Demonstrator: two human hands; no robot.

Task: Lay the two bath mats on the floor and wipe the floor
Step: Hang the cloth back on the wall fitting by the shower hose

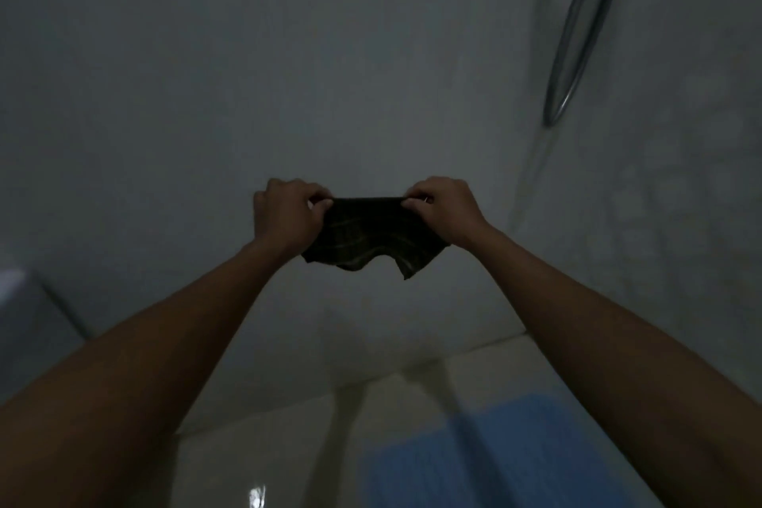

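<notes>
head | faces forward-down | wall (288,54) close | single view

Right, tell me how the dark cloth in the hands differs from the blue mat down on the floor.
The dark cloth is held up in the air, pinched along its top edge by the left hand and right hand; the blue mat lies flat on the floor. The cloth is dark with faint stripes and looks small; the mat is plain blue and looks larger. The cloth hangs crumpled; the mat is spread out.

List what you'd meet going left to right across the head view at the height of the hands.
left hand → dark checked cloth held between both hands → right hand → metal bar on the wall, higher up.
</notes>
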